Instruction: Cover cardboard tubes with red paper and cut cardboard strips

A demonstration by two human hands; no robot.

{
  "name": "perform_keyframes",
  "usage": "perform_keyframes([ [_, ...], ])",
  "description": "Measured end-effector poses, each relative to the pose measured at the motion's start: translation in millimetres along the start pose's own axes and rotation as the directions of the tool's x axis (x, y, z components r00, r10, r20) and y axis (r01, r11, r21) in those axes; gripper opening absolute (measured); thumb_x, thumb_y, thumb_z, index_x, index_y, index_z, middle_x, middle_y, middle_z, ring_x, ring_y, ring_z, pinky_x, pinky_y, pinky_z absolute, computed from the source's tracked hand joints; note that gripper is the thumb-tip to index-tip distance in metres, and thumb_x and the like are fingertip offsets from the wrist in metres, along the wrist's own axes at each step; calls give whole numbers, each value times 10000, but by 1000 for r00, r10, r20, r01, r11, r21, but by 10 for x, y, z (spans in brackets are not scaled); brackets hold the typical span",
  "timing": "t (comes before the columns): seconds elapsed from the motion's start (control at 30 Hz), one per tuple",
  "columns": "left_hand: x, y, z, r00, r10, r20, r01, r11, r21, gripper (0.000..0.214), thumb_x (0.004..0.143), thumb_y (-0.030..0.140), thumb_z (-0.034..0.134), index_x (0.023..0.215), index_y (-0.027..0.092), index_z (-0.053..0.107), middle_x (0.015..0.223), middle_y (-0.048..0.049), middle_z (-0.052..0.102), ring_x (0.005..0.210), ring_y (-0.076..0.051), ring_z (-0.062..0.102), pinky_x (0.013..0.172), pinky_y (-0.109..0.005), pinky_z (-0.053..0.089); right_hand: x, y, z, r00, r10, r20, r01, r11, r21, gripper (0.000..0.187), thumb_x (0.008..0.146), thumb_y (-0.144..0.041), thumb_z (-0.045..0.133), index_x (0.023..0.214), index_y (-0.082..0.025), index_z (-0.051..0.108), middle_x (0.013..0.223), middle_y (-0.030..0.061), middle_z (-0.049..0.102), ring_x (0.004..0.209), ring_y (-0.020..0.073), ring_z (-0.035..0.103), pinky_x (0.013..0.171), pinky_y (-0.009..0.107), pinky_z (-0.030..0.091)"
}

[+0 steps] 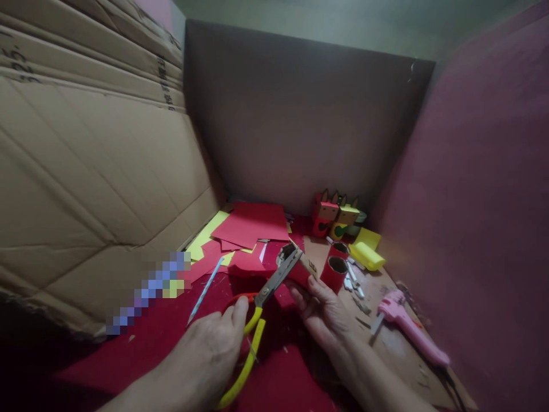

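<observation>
My left hand (218,337) is closed around scissors (278,276) with red and yellow handles, one yellow handle hanging below the fingers. The blades point up and to the right, against the side of a small brown cardboard piece (309,264) with a dark printed mark. My right hand (319,312) pinches that piece between thumb and fingers. Something red shows just under it; whether it belongs to the piece I cannot tell. Beside the right fingertips stand two red cardboard tubes (333,278) with open tops.
Red paper sheets (257,222) and yellow paper (201,237) lie at the back left, near a blue-and-white pencil-like stick (206,290). Two animal figures (327,213) stand behind. A pink glue gun (412,331) and yellow roll (369,256) lie right. Tall cardboard (86,171) walls the left.
</observation>
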State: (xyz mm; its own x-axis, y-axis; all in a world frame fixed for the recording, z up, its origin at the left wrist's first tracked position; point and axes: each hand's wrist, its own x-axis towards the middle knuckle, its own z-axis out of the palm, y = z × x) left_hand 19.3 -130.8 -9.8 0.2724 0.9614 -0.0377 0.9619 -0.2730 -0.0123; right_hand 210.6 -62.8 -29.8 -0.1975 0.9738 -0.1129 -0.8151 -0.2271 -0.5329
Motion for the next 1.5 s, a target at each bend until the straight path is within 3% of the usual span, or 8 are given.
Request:
perform_keyframes([
  [0.37,87,-223,-167,982,-180,-60,160,954,-253,271,782,278,371,1033,182,407,606,-26,623,540,-203,620,470,-252,348,10,10,12,1000,9,-20,-9,1000,-8,167,603,-95,760,737,-163,686,778,32,731,751,174,691,712,266,560],
  [0.57,724,-737,-552,905,-393,-164,376,918,-127,330,832,345,341,1043,106,423,871,-190,660,808,-315,648,613,-339,424,-24,-13,46,999,25,22,-24,999,-36,195,605,-124,770,783,-157,697,801,63,734,728,191,696,702,294,559],
  [0.8,1346,-1077,-348,869,-469,-160,445,880,-165,336,784,328,463,1011,88,524,968,-231,652,889,-350,633,665,-374,459,-63,-36,77,990,5,139,16,988,-153,243,602,-189,786,829,-137,718,804,108,734,746,238,697,766,373,538],
  [1.03,1347,-1064,-323,880,-338,-333,280,937,-211,290,807,260,462,951,62,619,1069,-254,595,1070,-355,533,876,-433,403,-58,-72,109,959,-102,265,174,949,-265,224,712,-191,697,928,-136,711,903,113,725,777,241,689,759,402,539],
  [1.17,1090,-726,-531,893,-173,-415,19,937,-349,377,900,383,316,1057,190,600,953,-56,656,823,-162,603,723,-257,466,-73,-79,137,938,-163,307,264,908,-324,207,753,-185,655,949,-144,708,909,103,722,803,234,681,776,411,534],
  [1.23,925,-534,-612,931,-55,-362,-226,689,-688,355,862,430,413,955,169,636,641,-5,609,567,-126,538,527,-228,425,-81,-76,135,931,-199,307,308,879,-365,212,759,-190,653,960,-153,708,897,94,724,808,229,677,785,415,531],
  [1.33,746,-332,-654,958,75,-279,-282,442,-851,241,798,374,548,837,168,666,532,38,530,495,-88,468,490,-204,377,-83,-65,111,926,-241,291,359,805,-473,233,753,-199,666,982,-169,705,874,79,728,788,218,676,797,420,526],
  [1.5,713,-212,-594,960,185,-212,-270,396,-878,218,748,331,613,878,171,683,684,11,596,504,-73,424,467,-198,341,-62,-48,84,924,-253,286,374,747,-550,243,752,-223,675,992,-195,702,855,60,731,768,207,676,813,422,520],
])
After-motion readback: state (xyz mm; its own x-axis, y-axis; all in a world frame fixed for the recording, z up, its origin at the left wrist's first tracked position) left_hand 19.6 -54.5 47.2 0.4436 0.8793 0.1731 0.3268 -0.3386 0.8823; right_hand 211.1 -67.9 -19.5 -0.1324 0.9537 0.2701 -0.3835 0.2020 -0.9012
